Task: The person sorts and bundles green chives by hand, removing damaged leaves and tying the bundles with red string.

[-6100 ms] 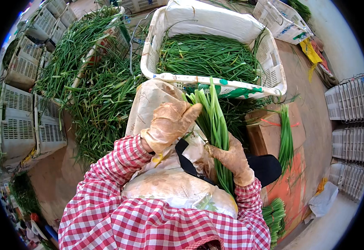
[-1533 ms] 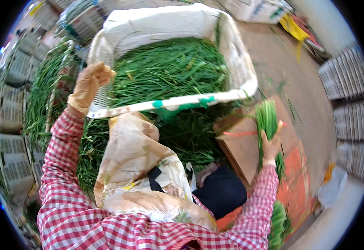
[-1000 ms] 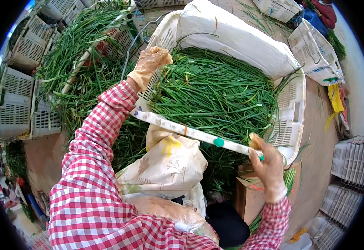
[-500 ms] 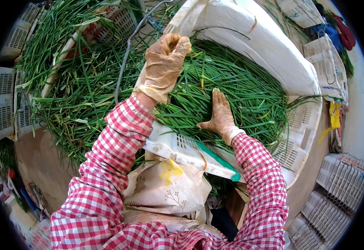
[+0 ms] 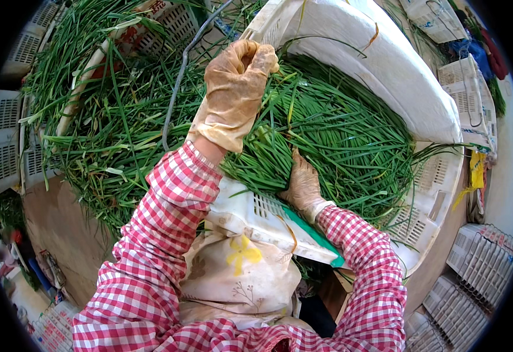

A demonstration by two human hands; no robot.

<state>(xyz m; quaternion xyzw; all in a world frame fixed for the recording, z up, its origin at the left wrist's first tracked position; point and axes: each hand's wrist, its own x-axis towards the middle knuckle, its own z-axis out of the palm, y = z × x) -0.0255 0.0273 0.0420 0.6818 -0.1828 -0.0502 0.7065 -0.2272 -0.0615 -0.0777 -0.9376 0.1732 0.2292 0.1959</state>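
Long green chive-like leaves (image 5: 350,129) fill a white slotted plastic crate (image 5: 421,202) in front of me. My left hand (image 5: 236,88), in a stained translucent glove, is closed in a fist above the crate's left side; what it holds is hidden by the fingers. My right hand (image 5: 304,183), gloved too, is low in the leaves near the crate's front edge. Its fingers curve round the right end of a gathered bunch of leaves (image 5: 262,155), and its thumb is partly hidden beneath the bunch.
White foam sheeting (image 5: 380,64) lines the crate's far side. To the left, a heap of loose leaves (image 5: 115,129) spreads over another crate, with a grey cord (image 5: 177,88) across it. White crates (image 5: 484,258) are stacked at the right. Brown floor (image 5: 63,234) shows at the lower left.
My right hand has gone from lying spread on the leaves to curling in lower and slightly left, bunching leaves toward the left hand. The left fist has shifted only slightly.
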